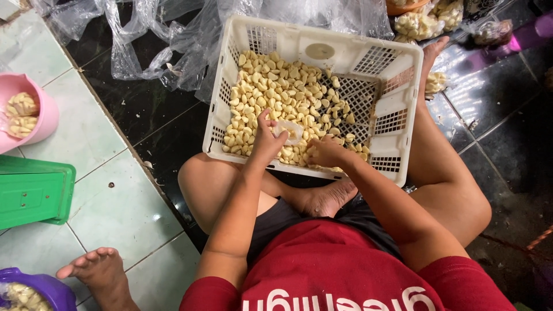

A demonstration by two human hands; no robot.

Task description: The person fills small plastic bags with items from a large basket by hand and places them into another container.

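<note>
Your left hand [266, 140] pinches a small clear bag [288, 130] open over the white crate [403, 63] while your right hand [324, 152] cups peeled garlic cloves [276, 86], close for filling.

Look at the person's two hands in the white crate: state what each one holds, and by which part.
The left hand pinches a small clear plastic bag by its edge. The right hand rests among the peeled garlic cloves; its hold cannot be told.
</note>
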